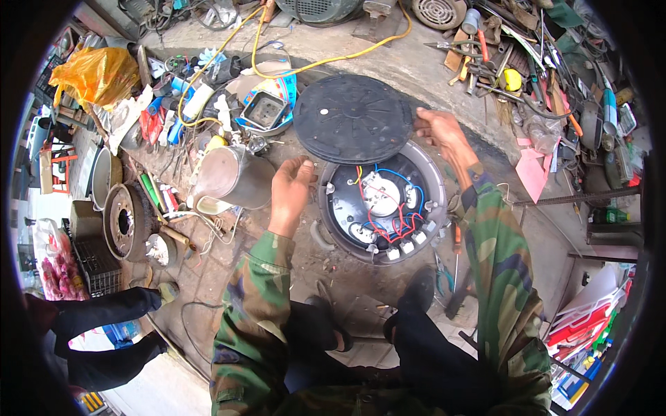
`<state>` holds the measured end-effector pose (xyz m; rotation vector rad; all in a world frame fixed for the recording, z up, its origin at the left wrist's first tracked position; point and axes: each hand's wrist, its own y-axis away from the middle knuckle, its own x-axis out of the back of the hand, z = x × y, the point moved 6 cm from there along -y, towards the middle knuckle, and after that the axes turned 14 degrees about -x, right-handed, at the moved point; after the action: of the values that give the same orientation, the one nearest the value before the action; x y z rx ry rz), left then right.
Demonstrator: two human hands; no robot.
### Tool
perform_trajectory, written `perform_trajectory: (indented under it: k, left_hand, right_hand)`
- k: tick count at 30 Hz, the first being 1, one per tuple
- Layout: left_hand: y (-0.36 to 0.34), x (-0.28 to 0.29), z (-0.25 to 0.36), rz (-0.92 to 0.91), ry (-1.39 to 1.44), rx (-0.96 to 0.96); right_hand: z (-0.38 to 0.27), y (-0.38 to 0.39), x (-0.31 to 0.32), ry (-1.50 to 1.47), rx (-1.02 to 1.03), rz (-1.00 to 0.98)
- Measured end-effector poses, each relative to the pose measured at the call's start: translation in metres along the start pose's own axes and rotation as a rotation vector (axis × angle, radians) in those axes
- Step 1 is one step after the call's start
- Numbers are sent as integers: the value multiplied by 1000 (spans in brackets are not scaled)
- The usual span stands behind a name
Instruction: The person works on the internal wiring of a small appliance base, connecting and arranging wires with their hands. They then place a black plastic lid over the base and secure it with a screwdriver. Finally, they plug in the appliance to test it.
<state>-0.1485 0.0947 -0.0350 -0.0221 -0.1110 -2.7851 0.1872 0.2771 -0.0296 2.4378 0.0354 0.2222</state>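
Note:
My right hand (438, 133) grips the right edge of a round black lid (352, 114), which is raised at the back of an open appliance base (336, 211) with white fittings and red, blue and yellow wires. Just off the lid's lower left edge is my left hand (293, 184), fingers curled; whether it holds or touches anything is unclear. A grey metal pot (232, 177) lies to its left. A screwdriver (457, 239) and pliers (444, 274) lie right of the base.
Another person's legs (104, 312) are at lower left, beside a wheel rim (125, 222). A yellow cord (340, 55) crosses the back ledge. Cluttered tools (485, 62) fill the upper right, plastic bags (94, 73) the upper left. A metal rail (576, 197) runs along the right.

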Motion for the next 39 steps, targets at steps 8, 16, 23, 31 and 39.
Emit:
perform_trajectory:
  k: [8,16,23,31,39]
  left_hand:
    - [-15,-17,-4,-12,139,-23]
    - [-18,-11,-14,58,160,-25]
    - [-9,-10,-12,81,231,-31]
    - [-4,-12,3,97,230,4]
    - [-10,-7,6,50,235,41]
  right_hand:
    - [-3,-3,-9,-97,-2,-91]
    - [-6,-1,-14,-96,66,-97]
    - [-21,10,-15,-83,162,-62]
    - [-21,7,-17,-54,139,-39]
    - [-12,1,-15,-113,102,-73]
